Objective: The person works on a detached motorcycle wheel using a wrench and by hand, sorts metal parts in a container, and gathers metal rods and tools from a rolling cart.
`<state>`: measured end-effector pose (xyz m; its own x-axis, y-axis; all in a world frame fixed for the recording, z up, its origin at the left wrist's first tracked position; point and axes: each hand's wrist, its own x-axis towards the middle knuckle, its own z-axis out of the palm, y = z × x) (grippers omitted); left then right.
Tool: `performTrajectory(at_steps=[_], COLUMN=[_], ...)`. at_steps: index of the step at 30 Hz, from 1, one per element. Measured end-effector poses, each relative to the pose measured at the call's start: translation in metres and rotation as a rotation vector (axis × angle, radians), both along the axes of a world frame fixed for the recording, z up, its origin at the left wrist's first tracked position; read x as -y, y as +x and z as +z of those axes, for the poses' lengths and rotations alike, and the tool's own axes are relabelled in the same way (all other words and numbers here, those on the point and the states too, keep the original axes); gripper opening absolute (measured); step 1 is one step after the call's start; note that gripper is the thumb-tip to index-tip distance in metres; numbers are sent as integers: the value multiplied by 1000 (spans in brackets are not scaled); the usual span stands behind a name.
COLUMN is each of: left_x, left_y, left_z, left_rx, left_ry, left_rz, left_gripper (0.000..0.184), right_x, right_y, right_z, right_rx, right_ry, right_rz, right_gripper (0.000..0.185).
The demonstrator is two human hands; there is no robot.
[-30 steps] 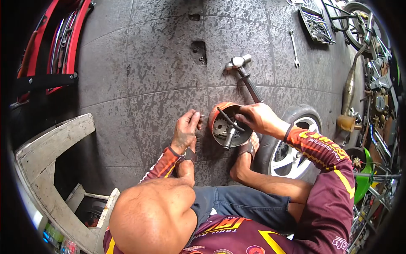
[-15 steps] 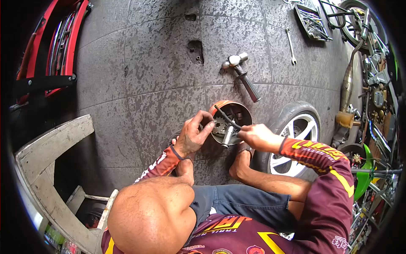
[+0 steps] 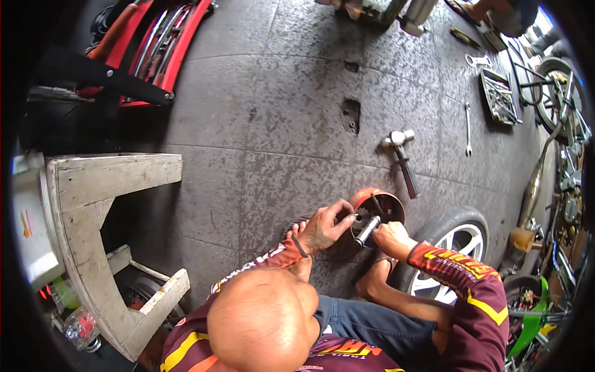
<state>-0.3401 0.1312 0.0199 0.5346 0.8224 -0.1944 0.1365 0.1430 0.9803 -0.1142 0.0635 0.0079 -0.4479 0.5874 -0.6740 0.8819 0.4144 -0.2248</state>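
An orange-rimmed round drum (image 3: 369,193) with metal parts inside stands on the floor between my feet. Across its opening lies a silver cylindrical tool (image 3: 368,230), with a dark rod reaching up from it. My left hand (image 3: 328,228) is at the drum's left edge, thumb and fingers pinched around something too small to make out. My right hand (image 3: 392,237) is closed at the lower right of the drum, beside the silver tool; what its fingers hold is hidden. Above the drum a hammer (image 3: 405,162) lies on the floor.
A white-spoked wheel (image 3: 462,248) lies at my right. Farther off are a wrench (image 3: 468,130) and a tray of tools (image 3: 499,96). A red tool chest (image 3: 180,53) stands at upper left, a wooden stool (image 3: 87,229) at left. Another person's leg (image 3: 480,11) shows at top right.
The view has swung, so the scene sits lower and farther right. My left hand has come to the drum's left edge. My right hand has moved down from the drum's upper right side.
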Motion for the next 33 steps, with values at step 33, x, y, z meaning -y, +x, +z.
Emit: performTrajectory(at_steps=[33], left_x=[2], left_y=[4], left_z=[-34], left_rx=[85], left_ry=[-258], left_rz=[198], left_gripper=[18], right_x=[-181], right_y=[22], right_z=[-8], right_rx=[-383], right_ry=[525], right_rz=[-361], right_gripper=[21])
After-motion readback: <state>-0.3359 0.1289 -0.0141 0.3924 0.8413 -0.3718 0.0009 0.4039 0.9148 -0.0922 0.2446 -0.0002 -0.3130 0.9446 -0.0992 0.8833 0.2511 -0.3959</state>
